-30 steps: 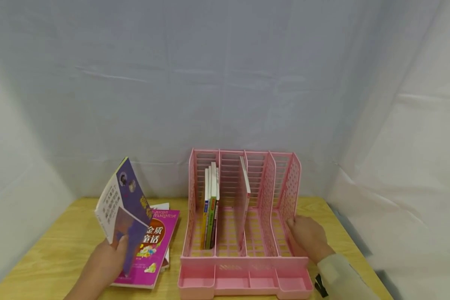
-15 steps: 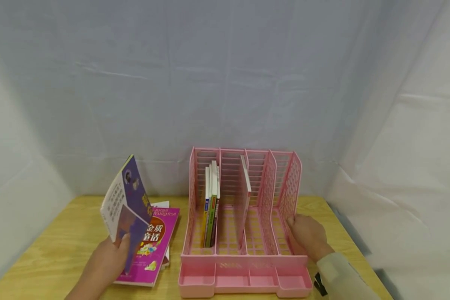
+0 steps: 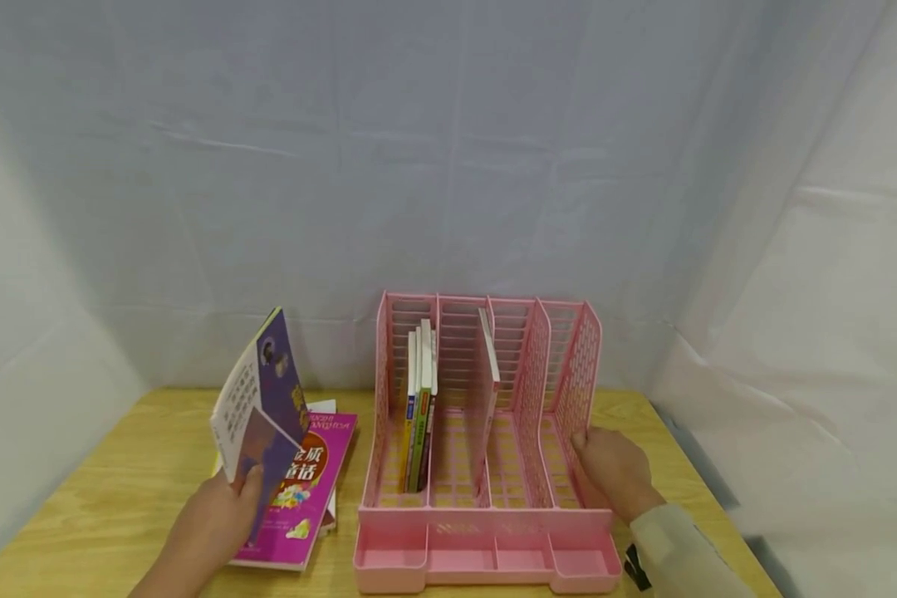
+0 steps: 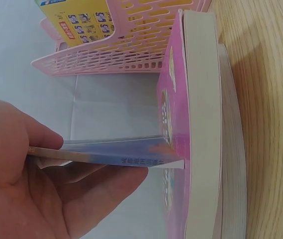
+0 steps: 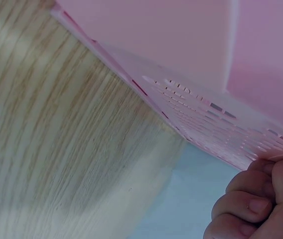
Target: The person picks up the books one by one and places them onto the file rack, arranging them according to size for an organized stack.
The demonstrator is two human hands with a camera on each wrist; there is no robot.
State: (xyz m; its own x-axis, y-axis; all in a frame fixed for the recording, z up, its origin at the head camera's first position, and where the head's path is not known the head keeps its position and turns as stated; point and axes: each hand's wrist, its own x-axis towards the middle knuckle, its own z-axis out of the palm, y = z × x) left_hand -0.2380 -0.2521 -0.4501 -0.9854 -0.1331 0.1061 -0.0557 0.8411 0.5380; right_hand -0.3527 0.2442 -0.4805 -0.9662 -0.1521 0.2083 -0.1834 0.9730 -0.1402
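Note:
My left hand (image 3: 213, 519) pinches a thin purple book (image 3: 280, 394) by its lower edge, thumb on one side and fingers on the other. The book stands tilted and somewhat bent, its white text side facing left. Beneath it lies a magenta book (image 3: 321, 498) on top of another book, whose pale edge (image 4: 234, 144) shows in the left wrist view. That view has the purple book's end against the magenta cover. My right hand (image 3: 615, 468) grips the front edge of the right side panel of a pink book rack (image 3: 553, 523), its fingers curled.
Several thin books (image 3: 421, 415) stand in the rack's leftmost slot. A single white-edged book (image 3: 487, 390) leans near the divider to the right. Small trays (image 3: 463, 561) run along the rack's front. A wooden table (image 3: 120, 465) bears everything, with white sheeting (image 3: 448, 166) behind.
My left hand has shifted slightly right with the purple book, which stands a little more upright. My right hand stays on the rack's side.

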